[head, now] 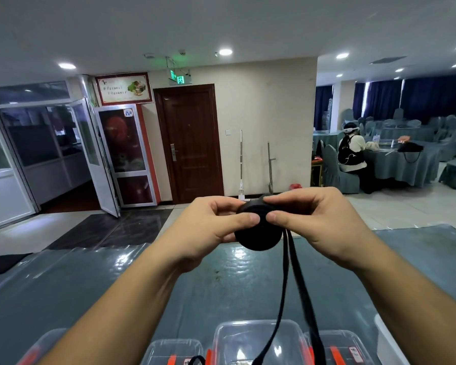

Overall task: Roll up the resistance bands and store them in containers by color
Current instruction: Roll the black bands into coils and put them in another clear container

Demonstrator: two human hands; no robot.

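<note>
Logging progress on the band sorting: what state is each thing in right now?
Black band: partly rolled, tail hanging loose.
Left hand: grips the roll.
Right hand: pinches the roll.
Containers: lids on.
Brown door: closed.
Glass door: open.

Black band roll point(258, 233), clear containers point(250, 338) w/ orange clips, grey-green table cover point(142, 285).
</note>
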